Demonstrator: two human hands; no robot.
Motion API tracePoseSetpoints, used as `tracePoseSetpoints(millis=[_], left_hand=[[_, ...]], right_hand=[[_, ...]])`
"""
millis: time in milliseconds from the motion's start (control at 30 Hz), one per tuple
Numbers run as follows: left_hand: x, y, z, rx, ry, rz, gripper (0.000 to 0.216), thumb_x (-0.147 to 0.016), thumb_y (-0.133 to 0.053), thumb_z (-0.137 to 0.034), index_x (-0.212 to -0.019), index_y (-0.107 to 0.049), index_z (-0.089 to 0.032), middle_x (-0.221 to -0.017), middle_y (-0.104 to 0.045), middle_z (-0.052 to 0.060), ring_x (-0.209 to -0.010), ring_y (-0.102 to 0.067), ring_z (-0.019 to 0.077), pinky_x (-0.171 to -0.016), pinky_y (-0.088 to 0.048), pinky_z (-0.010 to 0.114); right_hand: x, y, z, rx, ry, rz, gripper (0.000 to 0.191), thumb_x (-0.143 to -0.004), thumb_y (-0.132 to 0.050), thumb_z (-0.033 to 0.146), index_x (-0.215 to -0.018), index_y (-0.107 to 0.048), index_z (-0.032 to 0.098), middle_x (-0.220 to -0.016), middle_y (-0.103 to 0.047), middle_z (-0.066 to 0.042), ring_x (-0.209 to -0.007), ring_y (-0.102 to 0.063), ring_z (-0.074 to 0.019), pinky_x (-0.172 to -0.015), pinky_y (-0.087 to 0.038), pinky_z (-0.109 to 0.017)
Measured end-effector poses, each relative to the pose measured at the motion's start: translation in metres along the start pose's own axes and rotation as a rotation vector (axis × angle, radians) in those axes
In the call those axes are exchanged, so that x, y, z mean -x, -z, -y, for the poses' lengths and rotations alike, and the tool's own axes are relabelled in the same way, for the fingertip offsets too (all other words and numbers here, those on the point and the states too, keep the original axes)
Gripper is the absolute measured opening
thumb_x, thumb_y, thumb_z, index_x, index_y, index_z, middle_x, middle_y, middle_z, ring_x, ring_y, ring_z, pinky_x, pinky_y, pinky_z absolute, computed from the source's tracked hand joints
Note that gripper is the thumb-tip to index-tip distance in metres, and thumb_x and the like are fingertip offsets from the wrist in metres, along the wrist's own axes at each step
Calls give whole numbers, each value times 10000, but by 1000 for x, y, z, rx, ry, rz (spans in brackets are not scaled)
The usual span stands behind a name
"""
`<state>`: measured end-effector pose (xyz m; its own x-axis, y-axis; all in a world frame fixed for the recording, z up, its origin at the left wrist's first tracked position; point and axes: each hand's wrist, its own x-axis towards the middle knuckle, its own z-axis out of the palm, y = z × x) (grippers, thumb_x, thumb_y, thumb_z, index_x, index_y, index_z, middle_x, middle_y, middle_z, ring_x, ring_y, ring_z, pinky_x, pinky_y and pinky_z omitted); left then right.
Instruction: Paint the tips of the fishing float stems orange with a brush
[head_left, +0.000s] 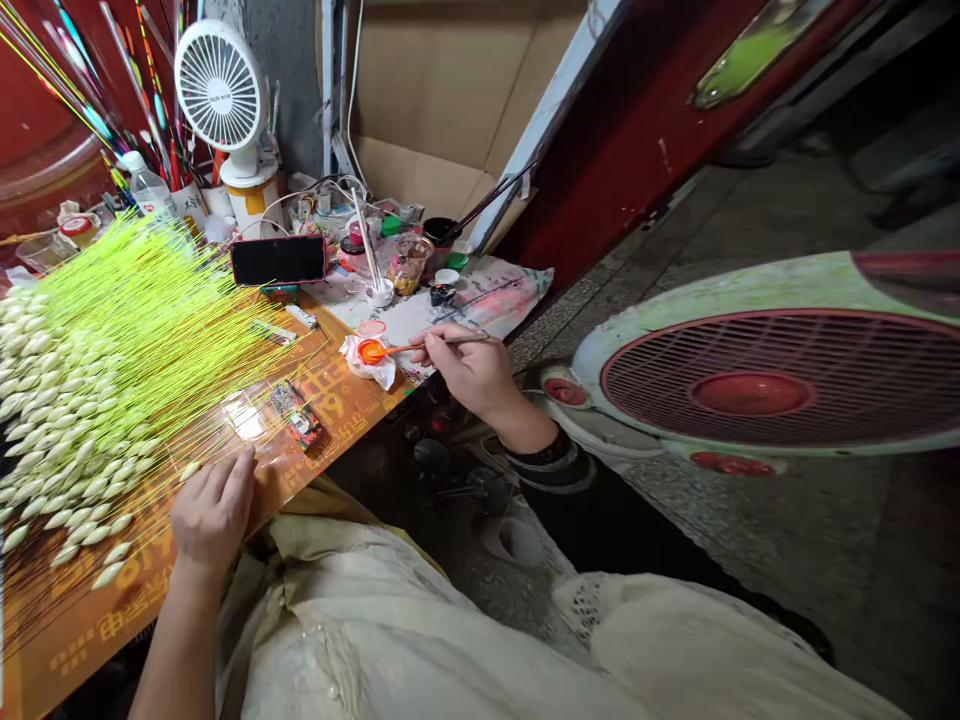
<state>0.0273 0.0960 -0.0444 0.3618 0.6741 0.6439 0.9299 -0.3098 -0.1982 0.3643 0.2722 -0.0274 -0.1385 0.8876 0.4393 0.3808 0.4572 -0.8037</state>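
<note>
My right hand (469, 370) is shut on a thin paintbrush (442, 342), and the brush's tip reaches into a small cap of orange paint (370, 351). That cap sits on a crumpled white tissue (371, 366). My left hand (214, 515) rests on the near edge of many fishing floats (90, 400), which have white spindle bodies and thin neon yellow stems. Its fingers lie over the stems, and it visibly holds nothing. The floats lie in dense overlapping rows on an orange printed board (330, 400).
A black phone (277, 260) stands behind the floats, beside a white desk fan (221, 90). Paint jars and a paint-stained sheet (487, 300) lie at the back. A floor fan (750, 370) stands right, and a cream cloth (375, 620) covers my lap.
</note>
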Motion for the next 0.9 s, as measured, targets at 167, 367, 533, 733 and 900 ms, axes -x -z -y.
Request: tracePoseSetpoints(millis=[167,367,533,733,900], left_hand=[[1,0,-1,23,18,5,427,-936,-661,-164,-1358,-594,-176,-946,-777,87,-776,-711,181,-761,-496,299],[0,0,-2,48,29,0,420,-921,-681,-147,-1335,-615,-178,-943,-778,84,-786,-714,185,-760,-495,304],[-1,1,-2,41,19,-6,424,-921,-677,-147,-1339,-608,-158,-942,-776,90,-784,-715,186,-750,-500,301],[2,0,-2,47,41,0,415,-947,-641,-174,-1360,-602,-186,-947,-780,91,-792,-724,182,-771,-505,291],[5,-1,-2,83,66,9,418,-936,-652,-156,-1350,-604,-192,-966,-779,88,-832,-729,186,-776,-503,293]], right_hand=[[-7,-11,1,135,94,7,222,-940,-583,395,-854,-698,226,-721,-750,-19,-621,-703,-169,-609,-545,-275],[-9,-14,4,178,100,-15,206,-951,-552,362,-833,-661,235,-667,-729,-6,-599,-701,-173,-580,-530,-270],[-10,-16,2,212,189,13,221,-964,-523,348,-855,-683,240,-764,-760,-22,-699,-722,-186,-680,-551,-298],[-8,-17,0,253,197,24,254,-973,-497,343,-845,-689,239,-800,-767,-32,-687,-714,-190,-696,-546,-314],[-5,-18,2,255,186,5,267,-983,-495,353,-850,-698,244,-791,-764,-28,-716,-722,-192,-704,-551,-313]])
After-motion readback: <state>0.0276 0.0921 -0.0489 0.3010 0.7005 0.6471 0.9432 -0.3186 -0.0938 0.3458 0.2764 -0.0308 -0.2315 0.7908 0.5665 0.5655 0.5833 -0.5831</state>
